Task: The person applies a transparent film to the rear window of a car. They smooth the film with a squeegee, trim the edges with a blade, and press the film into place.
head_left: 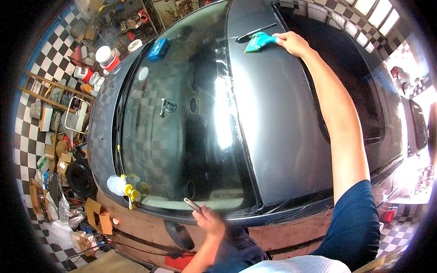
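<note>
My right hand (293, 43) reaches across the grey car roof (273, 118) and is closed round a teal squeegee (259, 42). The squeegee's yellowish-green edge rests on or just over the roof, beside the black antenna (256, 32). Low in front of me, my left hand (210, 221) is closed on a slim, stick-like tool (193, 205) with a pale tip, over the near edge of the windshield (164, 150). Its exact kind is too small to make out. A spray bottle with a yellow head (123, 186) lies at the windshield's near lower corner.
A blue box (158, 49) sits on the far side of the windshield. Beyond the hood, buckets (105, 57), a wooden ladder (59, 91), cardboard boxes (98, 216) and a tyre (81, 177) crowd the checkered floor (27, 136). The car's side mirror (179, 235) juts out near me.
</note>
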The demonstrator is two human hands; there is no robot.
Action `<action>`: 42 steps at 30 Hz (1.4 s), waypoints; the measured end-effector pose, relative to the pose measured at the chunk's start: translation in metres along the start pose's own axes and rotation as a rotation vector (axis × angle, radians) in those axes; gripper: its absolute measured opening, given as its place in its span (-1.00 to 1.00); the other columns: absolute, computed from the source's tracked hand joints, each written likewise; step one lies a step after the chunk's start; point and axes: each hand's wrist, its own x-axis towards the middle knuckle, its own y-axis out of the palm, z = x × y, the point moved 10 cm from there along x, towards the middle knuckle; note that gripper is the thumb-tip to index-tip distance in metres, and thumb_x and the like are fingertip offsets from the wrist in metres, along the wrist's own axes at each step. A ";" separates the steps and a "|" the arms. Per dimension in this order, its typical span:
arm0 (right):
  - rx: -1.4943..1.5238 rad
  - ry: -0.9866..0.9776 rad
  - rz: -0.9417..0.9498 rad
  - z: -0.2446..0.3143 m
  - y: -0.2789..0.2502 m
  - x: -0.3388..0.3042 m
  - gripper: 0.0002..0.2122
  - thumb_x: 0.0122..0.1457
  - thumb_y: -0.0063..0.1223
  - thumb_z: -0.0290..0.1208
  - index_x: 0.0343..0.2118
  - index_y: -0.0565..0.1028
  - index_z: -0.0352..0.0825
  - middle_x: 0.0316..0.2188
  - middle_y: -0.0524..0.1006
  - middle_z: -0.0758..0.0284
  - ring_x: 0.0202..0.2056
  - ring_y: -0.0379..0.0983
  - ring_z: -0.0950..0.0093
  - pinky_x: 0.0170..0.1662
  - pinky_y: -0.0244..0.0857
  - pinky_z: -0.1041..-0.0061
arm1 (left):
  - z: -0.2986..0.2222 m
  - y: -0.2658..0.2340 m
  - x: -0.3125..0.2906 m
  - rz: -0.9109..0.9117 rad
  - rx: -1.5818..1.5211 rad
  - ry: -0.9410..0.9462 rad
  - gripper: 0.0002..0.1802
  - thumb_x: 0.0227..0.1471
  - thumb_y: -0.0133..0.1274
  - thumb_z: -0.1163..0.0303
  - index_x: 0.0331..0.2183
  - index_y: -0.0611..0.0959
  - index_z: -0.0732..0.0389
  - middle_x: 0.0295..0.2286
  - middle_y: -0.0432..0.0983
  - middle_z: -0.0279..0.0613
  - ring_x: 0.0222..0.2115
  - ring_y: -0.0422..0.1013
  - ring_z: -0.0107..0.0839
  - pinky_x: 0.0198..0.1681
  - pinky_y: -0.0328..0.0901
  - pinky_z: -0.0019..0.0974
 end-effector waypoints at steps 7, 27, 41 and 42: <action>0.159 -0.169 0.046 -0.032 -0.028 -0.002 -0.73 0.22 0.03 -0.25 -0.02 0.54 -0.05 -0.28 0.60 0.35 -0.23 0.48 0.51 -0.08 0.29 0.45 | 0.013 -0.004 -0.004 -0.020 0.051 -0.024 -0.82 0.30 -0.20 0.27 -0.29 0.37 0.16 -0.52 0.20 -0.48 -0.53 0.13 -0.65 -0.47 0.05 -0.54; 0.167 -0.292 0.108 -0.070 0.019 0.126 -0.81 0.20 0.05 -0.47 -0.14 0.55 -0.34 -0.37 0.41 0.45 -0.30 0.31 0.56 -0.17 0.18 0.55 | 0.042 -0.026 -0.012 -0.126 -0.037 -0.033 -0.80 0.27 -0.21 0.34 -0.27 0.34 0.31 -0.35 0.31 -0.22 -0.37 0.23 -0.45 -0.31 0.19 -0.40; 0.170 -0.342 0.017 -0.065 0.011 0.114 -0.76 0.22 0.02 -0.44 -0.06 0.54 -0.29 -0.28 0.45 0.43 -0.24 0.36 0.56 -0.09 0.19 0.58 | 0.027 -0.016 -0.013 -0.161 -0.138 -0.032 -0.79 0.28 -0.18 0.33 -0.18 0.34 0.28 -0.38 0.34 -0.26 -0.39 0.26 -0.50 -0.35 0.19 -0.44; 0.151 -0.348 0.031 -0.062 0.017 0.118 -0.76 0.22 0.02 -0.45 -0.07 0.54 -0.31 -0.29 0.46 0.43 -0.25 0.36 0.56 -0.10 0.19 0.58 | 0.023 -0.014 -0.014 -0.176 -0.121 -0.067 -0.80 0.29 -0.21 0.32 -0.29 0.34 0.27 -0.43 0.28 -0.29 -0.43 0.22 -0.52 -0.39 0.15 -0.47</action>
